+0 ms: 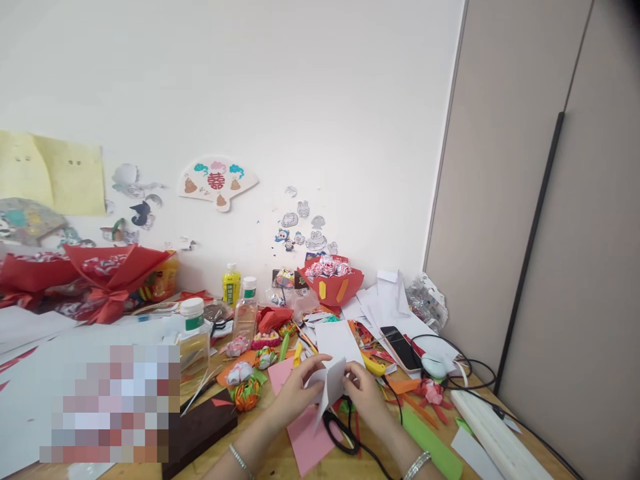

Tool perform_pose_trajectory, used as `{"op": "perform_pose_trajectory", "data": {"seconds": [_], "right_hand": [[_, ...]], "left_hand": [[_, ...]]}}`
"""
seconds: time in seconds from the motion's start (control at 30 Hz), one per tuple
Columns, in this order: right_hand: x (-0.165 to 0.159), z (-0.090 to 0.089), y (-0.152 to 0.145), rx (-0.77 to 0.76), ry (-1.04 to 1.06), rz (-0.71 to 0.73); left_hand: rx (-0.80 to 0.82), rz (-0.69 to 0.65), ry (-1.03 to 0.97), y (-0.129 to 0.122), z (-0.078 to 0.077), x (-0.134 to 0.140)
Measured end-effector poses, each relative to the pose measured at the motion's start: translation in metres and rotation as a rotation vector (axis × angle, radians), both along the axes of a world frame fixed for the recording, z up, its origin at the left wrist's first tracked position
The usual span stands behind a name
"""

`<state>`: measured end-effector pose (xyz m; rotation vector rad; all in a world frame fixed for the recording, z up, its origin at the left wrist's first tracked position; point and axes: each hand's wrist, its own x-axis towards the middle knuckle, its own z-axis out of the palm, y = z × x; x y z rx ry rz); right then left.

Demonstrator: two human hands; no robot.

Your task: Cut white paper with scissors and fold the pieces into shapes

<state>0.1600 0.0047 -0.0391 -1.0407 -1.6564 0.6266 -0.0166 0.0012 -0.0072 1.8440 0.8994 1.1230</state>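
Note:
Between my two hands is a folded piece of white paper [332, 387], raised a little above the table. My left hand [304, 393] grips its left side, with the thumb inside the fold. My right hand [363, 393] pinches the paper's right edge. Below lie pink paper [311, 445] and black-handled scissors [340, 430], partly hidden by my hands and the sheet. A yellow tool with a black cord [374, 365] lies just beyond my right hand. Another white sheet [343, 339] is behind the held paper.
Crumpled paper flowers [246, 395], a dark block [203, 430] and bottles [194, 327] stand left. A red paper bouquet [333, 283] is at the wall. To the right are a phone [400, 348], looping cables, green paper [430, 445] and a long white bar [493, 430].

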Motion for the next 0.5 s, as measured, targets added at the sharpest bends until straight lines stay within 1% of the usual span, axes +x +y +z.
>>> {"op": "perform_pose_trajectory", "data": {"seconds": [0.1,0.27,0.37,0.5], "right_hand": [[-0.002,0.001,-0.001,0.016,-0.045,-0.001],[-0.004,0.004,-0.005,0.016,-0.099,-0.029],[-0.004,0.003,-0.006,0.036,-0.095,-0.041],[-0.004,0.001,-0.007,0.061,-0.079,-0.057]], "left_hand": [[0.049,-0.032,0.033,0.002,-0.002,-0.003],[0.208,-0.066,0.114,-0.003,0.007,-0.004],[0.255,-0.014,0.138,-0.005,0.009,-0.004],[0.316,0.099,0.168,-0.001,0.002,-0.006]]}}
